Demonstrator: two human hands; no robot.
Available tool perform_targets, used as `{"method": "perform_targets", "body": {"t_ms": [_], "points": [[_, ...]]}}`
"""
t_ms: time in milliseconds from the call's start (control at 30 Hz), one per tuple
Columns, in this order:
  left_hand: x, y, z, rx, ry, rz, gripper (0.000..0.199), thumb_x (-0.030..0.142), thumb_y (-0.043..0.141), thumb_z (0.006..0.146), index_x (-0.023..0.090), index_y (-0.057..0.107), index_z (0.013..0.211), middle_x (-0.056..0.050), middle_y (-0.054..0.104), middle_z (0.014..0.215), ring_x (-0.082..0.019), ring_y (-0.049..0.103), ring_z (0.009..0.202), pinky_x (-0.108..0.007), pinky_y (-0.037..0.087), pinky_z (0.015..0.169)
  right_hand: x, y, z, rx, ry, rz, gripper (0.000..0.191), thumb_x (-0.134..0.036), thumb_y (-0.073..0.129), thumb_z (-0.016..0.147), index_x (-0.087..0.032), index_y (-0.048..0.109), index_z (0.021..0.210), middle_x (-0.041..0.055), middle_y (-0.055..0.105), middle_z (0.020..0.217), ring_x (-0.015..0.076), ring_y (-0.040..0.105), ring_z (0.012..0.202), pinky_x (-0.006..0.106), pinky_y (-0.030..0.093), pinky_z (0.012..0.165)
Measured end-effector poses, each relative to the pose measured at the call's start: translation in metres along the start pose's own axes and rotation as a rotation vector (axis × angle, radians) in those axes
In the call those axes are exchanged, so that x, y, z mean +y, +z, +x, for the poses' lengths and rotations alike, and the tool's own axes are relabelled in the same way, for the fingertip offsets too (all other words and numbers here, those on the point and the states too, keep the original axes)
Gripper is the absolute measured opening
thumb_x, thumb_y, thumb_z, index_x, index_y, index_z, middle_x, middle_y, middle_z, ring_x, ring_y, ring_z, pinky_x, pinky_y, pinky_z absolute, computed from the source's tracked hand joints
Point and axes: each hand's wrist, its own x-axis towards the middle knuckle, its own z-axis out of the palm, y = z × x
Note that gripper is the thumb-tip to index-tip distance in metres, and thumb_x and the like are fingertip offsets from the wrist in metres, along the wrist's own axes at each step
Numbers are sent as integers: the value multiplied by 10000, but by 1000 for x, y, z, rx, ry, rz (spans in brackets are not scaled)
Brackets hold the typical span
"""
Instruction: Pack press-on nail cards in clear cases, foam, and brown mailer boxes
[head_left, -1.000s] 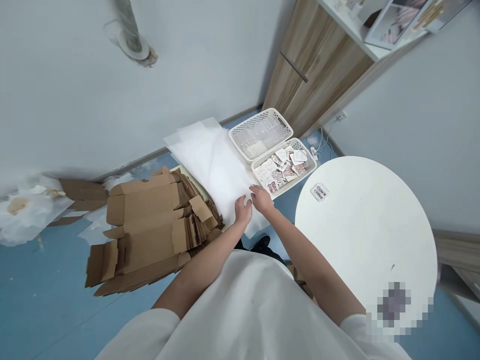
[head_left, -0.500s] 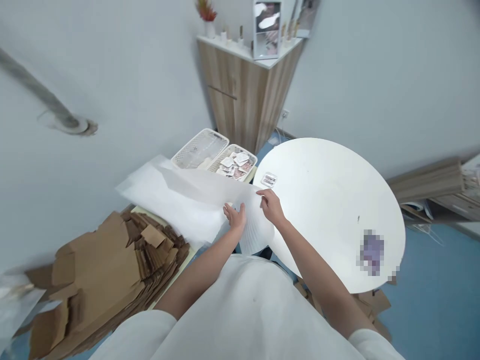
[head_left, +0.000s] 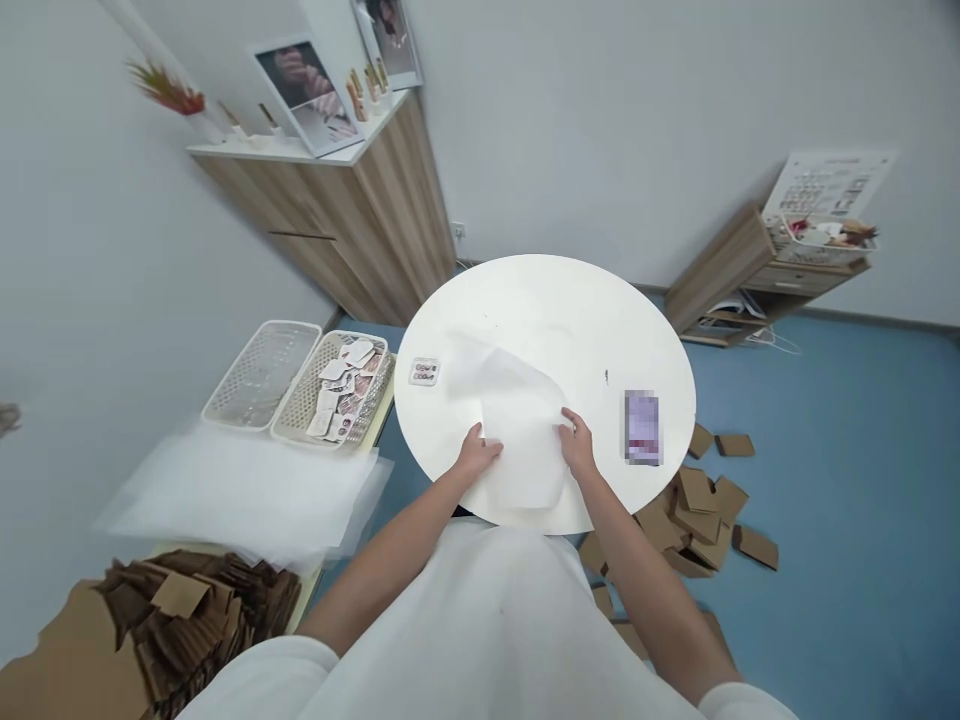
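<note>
So over on the far left there's a pile of flattened cardboard (head_left: 75, 645), then a stack of white sheets (head_left: 240, 490) just beside two baskets, the right one (head_left: 295, 408) full of little cards. On the round table (head_left: 540, 285): a small clear case (head_left: 424, 372), then the left hand (head_left: 478, 455) gripping one edge of a thin white sheet (head_left: 525, 445) lying over the tabletop, and the right hand (head_left: 577, 447) pinching the opposite edge. Next, a pixelated purple thing (head_left: 643, 428).
</note>
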Motion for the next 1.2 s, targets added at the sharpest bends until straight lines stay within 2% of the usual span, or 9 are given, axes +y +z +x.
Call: {"method": "perform_targets", "body": {"t_ms": [167, 367, 533, 600, 667, 733, 833, 1000, 1200], "points": [[-2, 7, 14, 155, 140, 431, 738, 240, 620, 674, 162, 269, 1318, -120, 519, 1107, -188, 553, 928, -301, 422, 822, 32, -18, -10, -55, -109, -403, 519, -231, 411, 728, -151, 400, 1241, 99, 437, 1247, 200, 426, 1139, 343, 347, 965], [0, 7, 25, 209, 249, 637, 666, 209, 562, 705, 145, 268, 1299, -100, 541, 1031, -205, 520, 989, -326, 389, 868, 29, -9, -15, -110, -167, -797, 526, -180, 409, 747, -159, 353, 1270, 112, 351, 1295, 241, 359, 1170, 354, 377, 909], [-5, 6, 20, 286, 392, 744, 613, 240, 507, 749, 138, 249, 1296, -148, 434, 1207, -231, 431, 1121, -366, 370, 907, 24, -8, -29, -42, -212, -925, 520, -225, 410, 774, -172, 330, 1285, 127, 270, 1368, 284, 299, 1206, 412, 325, 919], [-9, 4, 13, 318, 478, 829, 576, 279, 483, 768, 155, 272, 1290, -150, 348, 1298, -256, 348, 1196, -407, 328, 946, 25, -8, -39, -79, -284, -960, 530, -264, 410, 784, -192, 306, 1298, 112, 249, 1391, 277, 256, 1239, 427, 288, 943], [-14, 1, 4, 264, 556, 939, 537, 315, 476, 773, 185, 322, 1271, -129, 311, 1347, -272, 291, 1234, -433, 279, 977, 26, -7, -49, -165, -350, -995, 535, -303, 412, 790, -195, 299, 1302, 101, 243, 1404, 267, 223, 1262, 433, 252, 962], [-20, -3, -6, 152, 600, 1048, 501, 334, 482, 770, 218, 375, 1246, -101, 310, 1368, -273, 255, 1258, -438, 235, 1000, 27, -6, -55, -237, -361, -1034, 533, -332, 410, 796, -190, 304, 1299, 104, 246, 1407, 264, 201, 1278, 441, 228, 967], [-24, -5, -15, 52, 579, 1159, 481, 339, 471, 778, 246, 392, 1243, -78, 306, 1385, -268, 184, 1294, -446, 176, 1020, 27, -5, -56, -271, -323, -1075, 530, -355, 404, 801, -186, 310, 1295, 114, 249, 1407, 268, 191, 1286, 454, 213, 960], [-20, -2, -12, 61, 574, 1175, 515, 349, 445, 787, 233, 350, 1280, -86, 263, 1405, -269, 107, 1316, -469, 139, 1023, 25, -4, -51, -238, -302, -1084, 538, -373, 401, 801, -178, 309, 1293, 128, 247, 1405, 272, 194, 1287, 469, 196, 959], [-16, 0, -8, 61, 545, 1184, 530, 360, 447, 787, 240, 333, 1291, -79, 249, 1412, -263, 86, 1320, -456, 152, 1023, 25, -4, -50, -229, -278, -1075, 543, -362, 410, 796, -182, 301, 1297, 128, 244, 1406, 274, 184, 1290, 470, 195, 958]]}}
